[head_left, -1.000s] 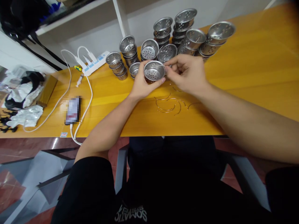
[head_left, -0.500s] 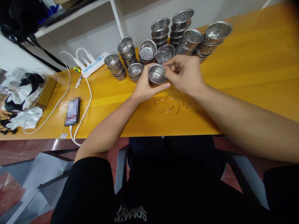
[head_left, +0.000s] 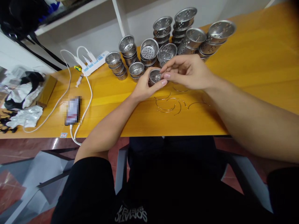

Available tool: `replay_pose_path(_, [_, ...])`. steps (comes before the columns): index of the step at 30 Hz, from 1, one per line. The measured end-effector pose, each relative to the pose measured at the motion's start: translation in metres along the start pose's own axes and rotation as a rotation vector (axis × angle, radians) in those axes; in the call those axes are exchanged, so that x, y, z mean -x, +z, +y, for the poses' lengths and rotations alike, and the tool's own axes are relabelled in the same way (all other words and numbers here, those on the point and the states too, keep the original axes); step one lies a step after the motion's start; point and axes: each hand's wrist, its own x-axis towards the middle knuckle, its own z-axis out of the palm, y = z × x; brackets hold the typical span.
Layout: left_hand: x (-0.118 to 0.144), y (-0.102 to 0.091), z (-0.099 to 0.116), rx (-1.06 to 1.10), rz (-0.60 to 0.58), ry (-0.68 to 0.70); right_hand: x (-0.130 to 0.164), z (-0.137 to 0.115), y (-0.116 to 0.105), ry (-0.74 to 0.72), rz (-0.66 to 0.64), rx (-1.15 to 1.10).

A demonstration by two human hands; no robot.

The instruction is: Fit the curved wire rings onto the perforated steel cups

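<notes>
My left hand is wrapped round a small perforated metal cup, its thumb along the near side and the cup's mouth facing up. At the right of that cup's rim, my right hand has its thumb and forefinger brought together. Whatever those fingertips pinch is too small or too hidden to make out. Under and in front of both hands, several thin curved wires lie on the table. Just behind the hands stands another perforated cup, partly covered by my right hand.
Stacks of perforated metal cups line the back of the orange table. To the left are a white power strip, a syringe and a phone with a white cable. An open box and plastic bags fill the far left.
My right hand's fingers have straightened somewhat, and its thumb has shifted left across the held cup's rim. The left hand keeps hold of the cup. The view has shifted slightly.
</notes>
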Motion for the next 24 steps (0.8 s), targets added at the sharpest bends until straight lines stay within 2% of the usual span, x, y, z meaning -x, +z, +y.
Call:
replay_pose_path(2, [0.000, 0.000, -0.002, 0.016, -0.010, 0.014, -0.001, -0.001, -0.003, -0.008, -0.034, -0.049])
replay_pose_path(10, [0.002, 0.004, -0.007, 0.004, -0.021, 0.024, 0.002, 0.004, 0.004, 0.096, 0.010, -0.094])
replay_pose_path(16, [0.003, 0.006, -0.010, -0.026, -0.023, 0.028, 0.002, 0.009, 0.006, 0.076, 0.025, -0.009])
replay_pose_path(24, [0.001, 0.002, -0.002, -0.078, -0.025, -0.039, 0.005, 0.003, 0.009, 0.124, 0.042, 0.037])
